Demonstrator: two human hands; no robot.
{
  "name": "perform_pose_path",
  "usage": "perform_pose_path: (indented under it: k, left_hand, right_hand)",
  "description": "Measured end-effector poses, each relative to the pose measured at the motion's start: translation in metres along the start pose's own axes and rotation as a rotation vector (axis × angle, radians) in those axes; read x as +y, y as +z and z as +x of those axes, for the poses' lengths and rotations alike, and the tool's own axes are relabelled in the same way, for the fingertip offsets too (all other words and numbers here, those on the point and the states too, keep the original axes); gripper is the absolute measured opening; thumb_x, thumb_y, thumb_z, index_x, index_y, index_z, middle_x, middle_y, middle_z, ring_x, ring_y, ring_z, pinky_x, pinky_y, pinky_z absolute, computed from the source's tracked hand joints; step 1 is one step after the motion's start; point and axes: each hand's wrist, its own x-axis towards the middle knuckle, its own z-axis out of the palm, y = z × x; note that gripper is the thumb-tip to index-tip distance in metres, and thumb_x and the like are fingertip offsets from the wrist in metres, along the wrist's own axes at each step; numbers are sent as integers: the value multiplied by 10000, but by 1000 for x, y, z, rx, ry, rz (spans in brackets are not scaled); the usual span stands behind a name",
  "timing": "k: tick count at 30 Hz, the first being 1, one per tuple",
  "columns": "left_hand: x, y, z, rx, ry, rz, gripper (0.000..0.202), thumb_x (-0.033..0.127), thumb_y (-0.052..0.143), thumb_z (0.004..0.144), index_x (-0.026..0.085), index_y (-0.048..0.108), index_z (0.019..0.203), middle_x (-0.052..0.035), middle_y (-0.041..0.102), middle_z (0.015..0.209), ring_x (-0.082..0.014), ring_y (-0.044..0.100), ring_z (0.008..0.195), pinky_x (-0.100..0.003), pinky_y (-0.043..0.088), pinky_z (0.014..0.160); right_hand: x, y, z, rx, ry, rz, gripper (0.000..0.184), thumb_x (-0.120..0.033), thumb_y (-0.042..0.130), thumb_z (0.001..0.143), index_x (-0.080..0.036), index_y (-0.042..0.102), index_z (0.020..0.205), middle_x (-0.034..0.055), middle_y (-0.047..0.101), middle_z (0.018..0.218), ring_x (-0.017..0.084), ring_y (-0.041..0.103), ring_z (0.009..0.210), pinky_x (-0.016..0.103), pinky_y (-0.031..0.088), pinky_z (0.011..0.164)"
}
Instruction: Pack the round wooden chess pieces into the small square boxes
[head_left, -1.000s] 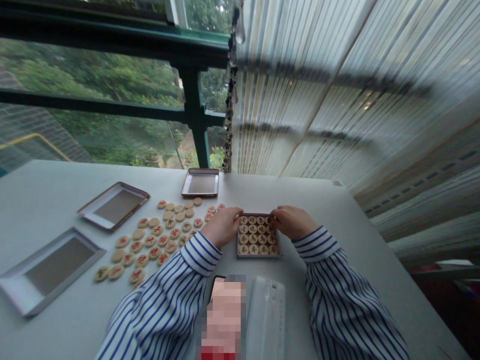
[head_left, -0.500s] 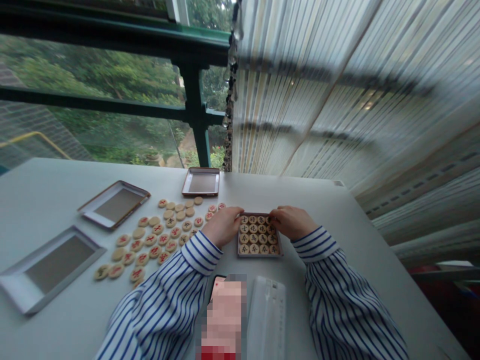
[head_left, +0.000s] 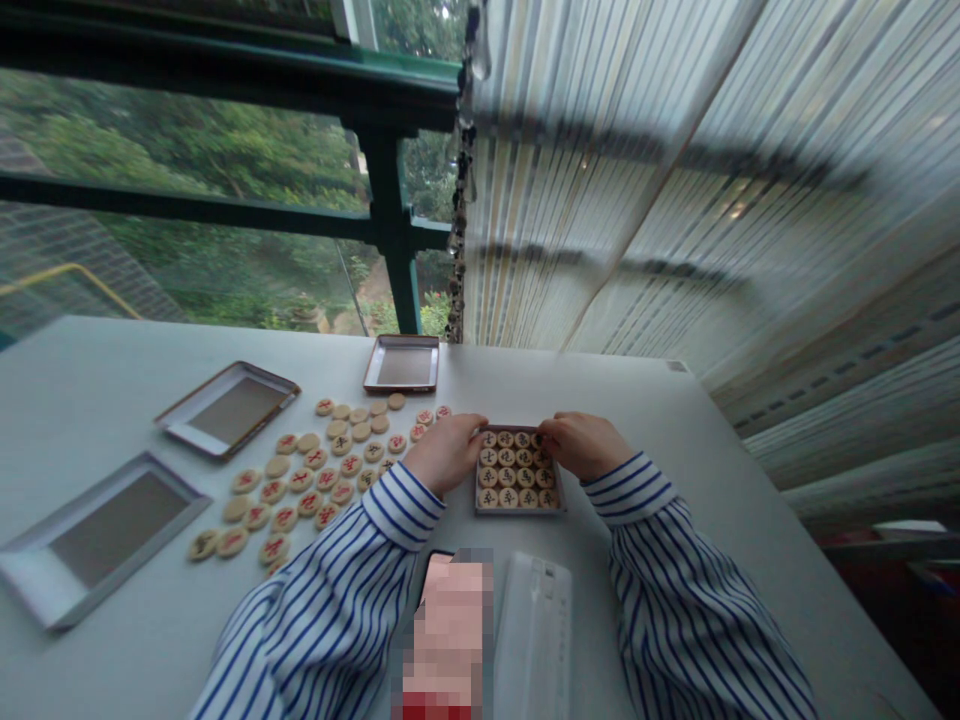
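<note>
A small shallow box (head_left: 520,513) lies on the table, filled with rows of round Chinese chess pieces (head_left: 508,478) marked in black. My left hand (head_left: 448,450) is closed on the box's far left corner, fingertips and thumb at the rim. At the far right corner my right hand (head_left: 589,443) pinches the rim, its fingers partly covering a corner piece. To the left of my left hand, loose Chinese chess pieces (head_left: 302,479) are spread out, some showing red or black characters, others blank side up. My left sleeve hides some of them.
Three shallow box parts stand on the white table (head_left: 645,600): one at the back (head_left: 405,388), a brown-edged tray (head_left: 225,452) at left, and a larger white tray (head_left: 169,515) nearer. A blurred-out phone (head_left: 450,630) and a white oblong case (head_left: 532,640) lie in front.
</note>
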Motion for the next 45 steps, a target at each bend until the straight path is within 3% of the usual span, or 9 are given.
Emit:
perform_pose_path:
  k: [45]
  left_hand:
    - [-2, 2, 1, 24, 41, 3, 319, 236, 408, 818, 135, 587, 1062, -93, 653, 1013, -197, 596, 943, -300, 448, 830]
  right_hand:
    - [0, 2, 0, 49, -20, 49, 313, -244, 380, 809, -267, 626, 1001, 65, 639, 938, 208, 593, 864, 286, 423, 649]
